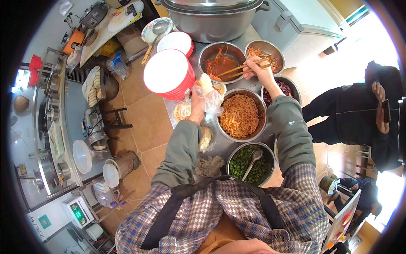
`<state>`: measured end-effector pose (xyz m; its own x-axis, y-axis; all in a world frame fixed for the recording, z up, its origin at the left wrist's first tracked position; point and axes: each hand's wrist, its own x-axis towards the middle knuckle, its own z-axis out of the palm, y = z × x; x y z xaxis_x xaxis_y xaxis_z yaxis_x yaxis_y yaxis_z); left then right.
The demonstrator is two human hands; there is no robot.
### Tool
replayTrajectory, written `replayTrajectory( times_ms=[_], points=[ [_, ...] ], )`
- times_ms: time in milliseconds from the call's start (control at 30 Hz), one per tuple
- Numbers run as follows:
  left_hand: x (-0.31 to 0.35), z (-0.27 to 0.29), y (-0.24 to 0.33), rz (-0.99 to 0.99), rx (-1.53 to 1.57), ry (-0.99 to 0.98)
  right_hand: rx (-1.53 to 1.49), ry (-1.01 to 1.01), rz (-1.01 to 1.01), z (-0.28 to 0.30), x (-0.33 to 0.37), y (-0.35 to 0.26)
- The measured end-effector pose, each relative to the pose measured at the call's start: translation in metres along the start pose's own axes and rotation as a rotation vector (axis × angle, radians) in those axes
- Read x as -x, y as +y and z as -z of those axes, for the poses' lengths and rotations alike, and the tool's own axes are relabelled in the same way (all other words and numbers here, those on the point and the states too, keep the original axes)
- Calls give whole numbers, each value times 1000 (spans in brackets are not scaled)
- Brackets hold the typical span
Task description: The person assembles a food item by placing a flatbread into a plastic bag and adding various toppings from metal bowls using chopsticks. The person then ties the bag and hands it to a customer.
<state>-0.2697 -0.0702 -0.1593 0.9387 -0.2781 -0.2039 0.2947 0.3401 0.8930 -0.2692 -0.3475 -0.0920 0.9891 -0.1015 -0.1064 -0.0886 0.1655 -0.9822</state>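
My left hand [196, 106] is closed around a bread bun [205, 83] in a clear plastic bag [215, 101]. Between the fingers of my right hand [259, 71] is a pair of wooden chopsticks [239, 72]. Their tips reach over the near left side of a steel bowl [200, 54] with orange-red shreds and some liquid in it. Right of that stands a smaller steel bowl [282, 54] of mixed shreds. Below the chopsticks is a steel bowl [263, 126] full of light brown shreds. More bagged bread [182, 111] lies beside my left hand.
Stacked red-and-white bowls [165, 72] stand left of my left hand. A large lidded pot [211, 23] is at the back. Chopped greens with a spoon [252, 163] fill a near bowl; purple shreds [284, 88] lie under my right forearm. A person in black [355, 110] stands right.
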Motion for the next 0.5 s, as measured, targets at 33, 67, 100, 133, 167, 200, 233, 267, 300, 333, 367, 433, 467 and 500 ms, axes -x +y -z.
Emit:
replayTrajectory(
  times_ms=[33, 67, 100, 133, 167, 200, 233, 267, 300, 333, 367, 433, 467, 500],
  points=[
    [2, -1, 4, -16, 24, -42, -1, -6, 28, 3, 3, -5],
    [3, -2, 7, -14, 36, -77, 4, -6, 79, 3, 8, -11],
    [5, -2, 9, 0, 43, -91, 9, -13, 100, 2, 13, -19],
    [6, -3, 10, -11, 83, -132, 32, 40, 86, -1, 19, -27],
    [7, -2, 10, -8, 118, -152, 83, 9, 110, -6, 27, -36],
    [7, -1, 9, -59, 185, -231, 197, -139, 165, -13, 35, -44],
    [8, 1, 7, -11, 156, -148, 318, -234, 207, -21, 43, -51],
    [8, 4, 5, -15, 159, -125, 438, -329, 248, -26, 50, -59],
    [7, 7, 2, -19, 163, -103, 411, -359, 206, -28, 57, -67],
    [5, 10, -1, -30, 143, -109, 396, -231, 198, -27, 57, -76],
    [3, 14, -5, -40, 123, -114, 386, -168, 194, -24, 54, -82],
    [-1, 19, -11, -34, 104, -111, 316, 16, 202, -18, 38, -82],
    [-3, 21, -14, -22, 104, -104, 355, 90, 237, -17, 26, -75],
    [-5, 23, -16, -11, 105, -95, 408, 216, 258, -23, 12, -59]
  ],
)
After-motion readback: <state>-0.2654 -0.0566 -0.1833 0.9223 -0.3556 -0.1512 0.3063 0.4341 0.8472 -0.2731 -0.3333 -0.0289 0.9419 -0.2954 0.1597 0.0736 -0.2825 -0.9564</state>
